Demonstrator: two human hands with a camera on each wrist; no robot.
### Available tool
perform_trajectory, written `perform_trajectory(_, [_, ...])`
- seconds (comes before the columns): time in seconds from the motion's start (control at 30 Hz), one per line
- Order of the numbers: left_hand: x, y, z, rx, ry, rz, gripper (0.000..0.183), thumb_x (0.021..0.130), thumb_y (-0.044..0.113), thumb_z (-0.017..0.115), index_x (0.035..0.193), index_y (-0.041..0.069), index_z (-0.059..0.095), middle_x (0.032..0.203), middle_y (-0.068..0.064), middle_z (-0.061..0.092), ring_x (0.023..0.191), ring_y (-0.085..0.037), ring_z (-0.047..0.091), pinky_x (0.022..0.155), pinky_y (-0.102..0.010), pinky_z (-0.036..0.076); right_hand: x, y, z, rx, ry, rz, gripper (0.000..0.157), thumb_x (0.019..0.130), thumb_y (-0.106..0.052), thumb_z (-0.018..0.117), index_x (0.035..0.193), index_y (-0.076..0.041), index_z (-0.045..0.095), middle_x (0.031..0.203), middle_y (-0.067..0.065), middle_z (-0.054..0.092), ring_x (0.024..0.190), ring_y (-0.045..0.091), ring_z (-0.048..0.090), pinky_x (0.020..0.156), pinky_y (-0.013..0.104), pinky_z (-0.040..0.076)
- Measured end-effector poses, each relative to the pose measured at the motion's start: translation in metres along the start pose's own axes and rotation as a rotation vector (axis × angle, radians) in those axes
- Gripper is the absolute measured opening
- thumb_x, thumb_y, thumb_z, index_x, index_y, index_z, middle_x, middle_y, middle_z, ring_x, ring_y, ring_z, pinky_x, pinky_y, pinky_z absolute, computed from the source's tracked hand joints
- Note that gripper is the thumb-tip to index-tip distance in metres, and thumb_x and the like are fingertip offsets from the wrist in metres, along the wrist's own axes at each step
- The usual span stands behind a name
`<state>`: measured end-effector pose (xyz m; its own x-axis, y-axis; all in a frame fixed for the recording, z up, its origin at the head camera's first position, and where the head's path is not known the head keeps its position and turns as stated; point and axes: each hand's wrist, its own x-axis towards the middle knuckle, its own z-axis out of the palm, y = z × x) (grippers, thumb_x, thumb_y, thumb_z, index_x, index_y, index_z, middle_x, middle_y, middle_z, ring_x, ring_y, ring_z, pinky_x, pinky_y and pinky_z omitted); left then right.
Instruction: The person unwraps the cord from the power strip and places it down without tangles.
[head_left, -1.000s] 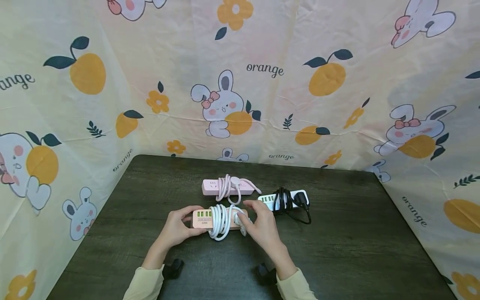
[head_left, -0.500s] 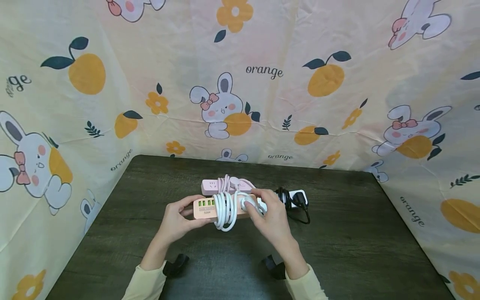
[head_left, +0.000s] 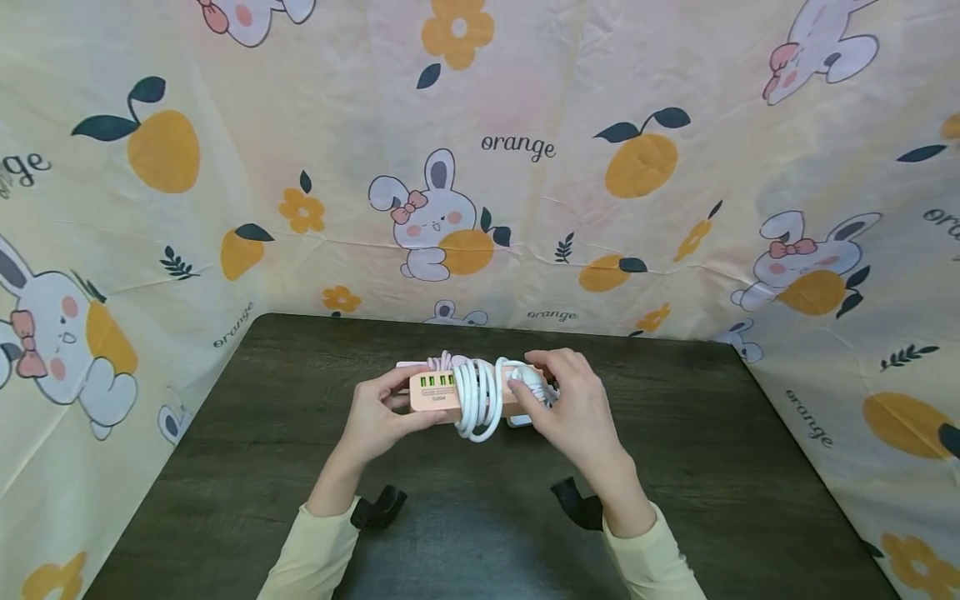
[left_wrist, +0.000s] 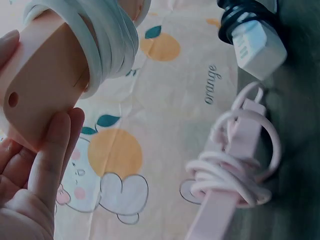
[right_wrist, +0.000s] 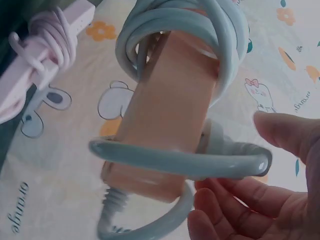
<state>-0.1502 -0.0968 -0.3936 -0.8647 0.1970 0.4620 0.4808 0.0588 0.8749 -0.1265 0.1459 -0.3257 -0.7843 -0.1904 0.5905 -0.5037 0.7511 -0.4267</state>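
An orange power strip (head_left: 435,398) with a thick white cord (head_left: 477,400) wound round its middle is held up over the table. At its left end my left hand (head_left: 378,408) pinches it, thumb along the near side and fingers at the far side. In the left wrist view the fingers (left_wrist: 50,150) lie against the strip's end. My right hand (head_left: 577,400) holds the other end, near the white plug (head_left: 528,382). The right wrist view shows the strip's plain underside (right_wrist: 165,105), a loop of cord across it, and the right thumb (right_wrist: 285,132) spread from the fingers.
Behind the held strip, partly hidden in the head view, lies a pink power strip (left_wrist: 220,210) with its pink cord wound on it. A white power strip (left_wrist: 260,52) with a black cord (left_wrist: 250,17) lies beside it. A patterned cloth (head_left: 442,217) hangs behind the dark table (head_left: 712,467).
Both hands have lifted the orange power strip from the table and carried it forward and to the right. It now overlaps the pink and white strips in the head view.
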Motion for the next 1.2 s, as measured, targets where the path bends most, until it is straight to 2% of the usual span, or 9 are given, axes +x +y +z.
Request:
perform_trajectory(0.23, [0.009, 0.009, 0.01, -0.045, 0.0, -0.012, 0.055, 0.064, -0.009, 0.08, 0.115, -0.012, 0.059, 0.105, -0.025, 0.06, 0.088, -0.017, 0.066, 0.073, -0.025, 0.055, 0.008, 0.004, -0.011, -0.081, -0.064, -0.01, 0.031, 0.073, -0.016, 0.079, 0.097, 0.0, 0.068, 0.087, 0.007, 0.059, 0.07, 0.017, 0.05, 0.057, 0.029, 0.045])
perform_trajectory(0.47, [0.011, 0.01, 0.017, -0.032, -0.005, 0.013, 0.054, 0.064, -0.008, 0.08, 0.114, -0.01, 0.06, 0.106, -0.023, 0.061, 0.089, -0.026, 0.067, 0.071, -0.025, 0.055, 0.014, 0.003, -0.021, -0.151, -0.218, 0.076, 0.032, 0.073, -0.019, 0.08, 0.097, -0.002, 0.07, 0.088, 0.007, 0.058, 0.066, 0.015, 0.05, 0.054, 0.027, 0.043])
perform_trajectory(0.6, [0.012, 0.01, 0.019, -0.051, -0.012, 0.006, 0.055, 0.065, -0.009, 0.08, 0.115, -0.011, 0.059, 0.107, -0.024, 0.061, 0.087, -0.025, 0.068, 0.069, -0.025, 0.055, 0.018, 0.003, -0.024, -0.161, -0.287, 0.088, 0.032, 0.073, -0.018, 0.079, 0.098, -0.001, 0.07, 0.089, 0.008, 0.058, 0.067, 0.017, 0.053, 0.055, 0.028, 0.044])
perform_trajectory(0.83, [0.015, 0.008, 0.018, -0.052, -0.029, 0.012, 0.053, 0.065, -0.009, 0.08, 0.113, -0.012, 0.059, 0.105, -0.025, 0.062, 0.085, -0.021, 0.068, 0.067, -0.028, 0.056, 0.021, 0.003, -0.022, -0.172, -0.273, 0.078, 0.023, 0.072, -0.014, 0.077, 0.089, 0.0, 0.07, 0.084, 0.007, 0.059, 0.065, 0.019, 0.053, 0.055, 0.031, 0.046])
perform_trajectory(1.07, [0.019, 0.009, 0.018, -0.013, -0.043, 0.031, 0.053, 0.063, -0.006, 0.082, 0.112, -0.011, 0.061, 0.106, -0.023, 0.062, 0.087, -0.024, 0.067, 0.069, -0.033, 0.056, 0.019, 0.006, -0.016, -0.21, -0.257, 0.083, 0.027, 0.07, -0.02, 0.076, 0.087, 0.0, 0.068, 0.082, 0.007, 0.055, 0.058, 0.018, 0.048, 0.051, 0.03, 0.044])
perform_trajectory(1.2, [0.02, 0.011, 0.018, 0.01, -0.051, 0.035, 0.054, 0.062, -0.004, 0.083, 0.112, -0.009, 0.062, 0.107, -0.022, 0.062, 0.089, -0.023, 0.066, 0.072, -0.031, 0.055, 0.019, 0.008, -0.015, -0.238, -0.273, 0.079, 0.025, 0.069, -0.018, 0.073, 0.083, -0.001, 0.063, 0.079, 0.007, 0.053, 0.059, 0.017, 0.045, 0.05, 0.03, 0.042])
